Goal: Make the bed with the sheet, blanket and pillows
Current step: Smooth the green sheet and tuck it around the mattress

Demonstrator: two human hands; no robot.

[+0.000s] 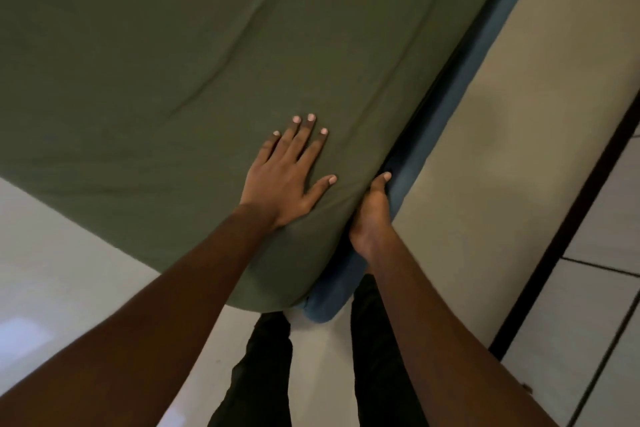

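At the sheet [173,80] corner, floor [519,114] either side.

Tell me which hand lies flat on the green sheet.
The left hand, fingers spread on the sheet; the right hand is tucked down at its edge, against the blue bed base.

Nothing here can be read: no writing, label, brand, number or sign. The green sheet [166,55] is plain cloth. The blue padded bed frame [457,104] beside it carries no mark, and the pale tiles [602,305] are plain too.
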